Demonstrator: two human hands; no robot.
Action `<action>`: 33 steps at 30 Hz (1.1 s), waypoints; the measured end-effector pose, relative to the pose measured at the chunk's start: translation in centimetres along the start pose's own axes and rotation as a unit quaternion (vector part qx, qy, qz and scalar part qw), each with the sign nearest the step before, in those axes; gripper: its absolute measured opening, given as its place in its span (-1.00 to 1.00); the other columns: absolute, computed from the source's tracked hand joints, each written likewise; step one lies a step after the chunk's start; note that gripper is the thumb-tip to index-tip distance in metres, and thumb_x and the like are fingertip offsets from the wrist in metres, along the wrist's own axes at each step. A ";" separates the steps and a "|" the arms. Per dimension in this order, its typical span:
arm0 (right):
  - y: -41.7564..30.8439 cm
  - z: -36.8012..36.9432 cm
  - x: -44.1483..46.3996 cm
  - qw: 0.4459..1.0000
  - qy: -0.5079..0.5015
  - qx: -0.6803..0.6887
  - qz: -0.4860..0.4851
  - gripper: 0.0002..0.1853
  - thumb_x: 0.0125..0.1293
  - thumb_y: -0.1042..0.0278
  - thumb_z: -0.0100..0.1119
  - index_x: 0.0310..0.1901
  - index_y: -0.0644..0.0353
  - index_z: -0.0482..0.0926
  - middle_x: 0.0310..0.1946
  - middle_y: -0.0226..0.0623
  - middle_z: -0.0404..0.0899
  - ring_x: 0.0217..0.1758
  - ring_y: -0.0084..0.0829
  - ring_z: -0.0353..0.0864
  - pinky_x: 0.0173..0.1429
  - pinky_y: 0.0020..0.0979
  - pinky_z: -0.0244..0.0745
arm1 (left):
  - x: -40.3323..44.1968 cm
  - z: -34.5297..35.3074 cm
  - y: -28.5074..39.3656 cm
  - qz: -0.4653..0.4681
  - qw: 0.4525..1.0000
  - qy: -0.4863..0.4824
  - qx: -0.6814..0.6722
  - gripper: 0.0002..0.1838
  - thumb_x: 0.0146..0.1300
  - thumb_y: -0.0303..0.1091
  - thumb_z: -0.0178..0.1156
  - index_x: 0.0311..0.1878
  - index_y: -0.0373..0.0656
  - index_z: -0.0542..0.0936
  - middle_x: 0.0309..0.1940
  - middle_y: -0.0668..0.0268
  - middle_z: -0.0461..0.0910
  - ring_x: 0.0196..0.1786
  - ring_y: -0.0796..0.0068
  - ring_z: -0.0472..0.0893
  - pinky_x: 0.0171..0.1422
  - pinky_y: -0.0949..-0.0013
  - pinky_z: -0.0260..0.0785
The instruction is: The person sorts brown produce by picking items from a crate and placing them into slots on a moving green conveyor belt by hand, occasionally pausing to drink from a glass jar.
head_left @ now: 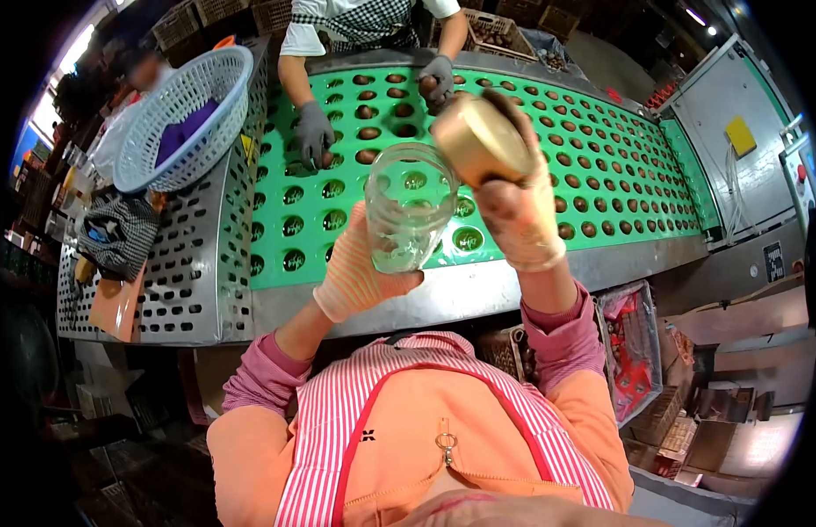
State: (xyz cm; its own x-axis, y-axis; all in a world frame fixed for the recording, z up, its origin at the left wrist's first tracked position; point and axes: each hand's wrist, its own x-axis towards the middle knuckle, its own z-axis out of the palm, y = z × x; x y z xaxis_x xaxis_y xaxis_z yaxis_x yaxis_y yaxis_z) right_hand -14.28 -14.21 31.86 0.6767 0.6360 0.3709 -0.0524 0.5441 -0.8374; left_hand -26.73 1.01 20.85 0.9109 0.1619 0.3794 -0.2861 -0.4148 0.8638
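My left hand (362, 268), in a pale striped glove, is wrapped around the lower part of a clear jar (411, 206). The jar is see-through, with its wide mouth tilted up and away from me. A gold-coloured lid (481, 140) is gripped in my right hand (519, 206), which wears a similar glove with bare fingers. The lid is tilted, close to the right side of the jar's rim; whether they touch I cannot tell. Both hands are above the near edge of a green tray-like belt (505, 235) with round pockets, many holding brown round nuts (588, 229).
Across the belt, a co-worker's grey-gloved hands (314, 134) reach over the pockets, one holding brown nuts. A light-blue basket (216, 75) with purple cloth stands left on a perforated metal table (175, 285). A metal cabinet (733, 132) is at the right, a red-filled crate (632, 351) below.
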 end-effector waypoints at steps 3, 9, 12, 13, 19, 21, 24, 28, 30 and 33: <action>3.3 0.4 1.0 0.997 -0.051 -0.050 0.039 0.09 -0.20 0.37 0.66 0.40 0.23 0.20 0.23 -0.24 0.43 0.32 -0.35 0.40 0.40 -0.28 0.34 | -0.8 -0.5 -1.9 -0.070 0.996 0.038 -0.047 -0.04 -0.20 -0.29 0.53 0.28 -0.18 0.18 0.03 0.12 0.53 0.03 0.21 0.59 0.12 0.19 0.46; 6.9 2.7 2.2 0.973 -0.139 -0.177 0.041 0.04 -0.16 0.29 0.67 0.37 0.22 0.22 0.22 -0.21 0.42 0.35 -0.31 0.36 0.43 -0.25 0.28 | -2.5 -3.2 -3.7 -0.141 0.983 0.101 0.060 -0.11 -0.21 -0.32 0.50 0.24 -0.21 0.26 0.00 0.05 0.54 -0.02 0.04 0.61 0.08 0.16 0.48; 9.1 3.8 2.6 0.968 -0.126 -0.217 0.018 0.03 -0.15 0.28 0.66 0.36 0.21 0.21 0.22 -0.18 0.40 0.34 -0.31 0.36 0.42 -0.24 0.29 | -3.3 -4.5 -4.7 -0.118 0.971 0.165 0.123 -0.12 -0.21 -0.29 0.51 0.23 -0.26 0.29 0.01 0.02 0.54 -0.03 0.03 0.60 0.07 0.17 0.48; 9.8 4.5 2.4 0.965 -0.094 -0.245 0.015 0.02 -0.13 0.27 0.65 0.35 0.20 0.18 0.22 -0.17 0.38 0.32 -0.30 0.36 0.41 -0.24 0.30 | -3.6 -4.8 -5.9 -0.102 0.964 0.188 0.160 -0.11 -0.21 -0.29 0.51 0.24 -0.27 0.29 0.01 0.02 0.53 -0.02 0.04 0.60 0.07 0.17 0.48; 10.7 6.1 4.7 0.977 -0.181 -0.097 0.062 0.12 -0.01 0.20 0.57 0.49 0.15 0.00 0.30 -0.14 0.27 0.39 -0.25 0.28 0.45 -0.24 0.21 | -4.5 -6.5 -5.4 -0.178 0.966 0.186 0.035 -0.08 -0.23 -0.30 0.52 0.26 -0.31 0.28 0.03 -0.01 0.53 0.06 0.04 0.58 0.15 0.17 0.45; 10.2 5.3 6.1 0.947 -0.285 -0.143 0.036 0.18 0.00 0.11 0.57 0.53 0.18 -0.06 0.42 -0.09 0.17 0.48 -0.23 0.20 0.51 -0.23 0.11 | -4.7 -7.0 -4.5 -0.202 0.963 0.170 0.045 -0.07 -0.23 -0.31 0.51 0.26 -0.31 0.27 0.03 -0.01 0.53 0.06 0.04 0.58 0.15 0.18 0.46; 8.6 6.2 7.4 0.905 -0.327 -0.264 0.069 0.09 -0.06 0.09 0.60 0.46 0.22 0.13 0.33 -0.09 0.29 0.41 -0.22 0.30 0.47 -0.26 0.19 | -5.3 -7.3 -5.3 -0.154 0.973 0.163 0.058 -0.07 -0.21 -0.31 0.51 0.27 -0.31 0.25 0.02 0.00 0.54 0.05 0.05 0.59 0.14 0.18 0.47; 8.7 8.1 7.4 0.830 -0.307 -0.464 -0.042 0.01 -0.15 0.06 0.62 0.36 0.18 0.30 0.18 0.00 0.37 0.26 -0.09 0.43 0.29 -0.23 0.41 | -5.5 -7.1 -5.2 -0.164 0.962 0.199 0.089 -0.08 -0.20 -0.31 0.51 0.27 -0.31 0.25 0.03 -0.01 0.54 0.05 0.04 0.60 0.14 0.18 0.47; 8.7 8.5 8.0 0.818 -0.331 -0.464 -0.074 0.03 -0.15 0.04 0.61 0.37 0.17 0.28 0.24 0.01 0.34 0.30 -0.09 0.40 0.33 -0.21 0.37 | -5.4 -7.2 -5.8 -0.145 0.967 0.204 0.042 -0.08 -0.20 -0.31 0.51 0.27 -0.31 0.25 0.04 -0.02 0.54 0.05 0.04 0.60 0.14 0.18 0.47; 6.9 7.8 9.6 0.810 -0.444 -0.376 -0.079 -0.05 -0.08 0.15 0.56 0.38 0.17 0.29 0.34 -0.11 0.33 0.41 -0.12 0.33 0.43 -0.23 0.30 | -5.8 -7.5 -5.0 -0.160 0.964 0.209 0.038 -0.08 -0.20 -0.31 0.51 0.27 -0.30 0.25 0.04 -0.02 0.54 0.05 0.04 0.60 0.14 0.17 0.47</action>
State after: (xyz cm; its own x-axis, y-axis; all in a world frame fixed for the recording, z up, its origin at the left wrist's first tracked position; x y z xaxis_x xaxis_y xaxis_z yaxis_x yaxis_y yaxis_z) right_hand -13.87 -0.05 32.83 -0.1798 0.9153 0.3603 0.6709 0.3820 -0.6356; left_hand -32.80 8.86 16.81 0.7446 0.6332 0.2112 0.0270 -0.3447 0.9383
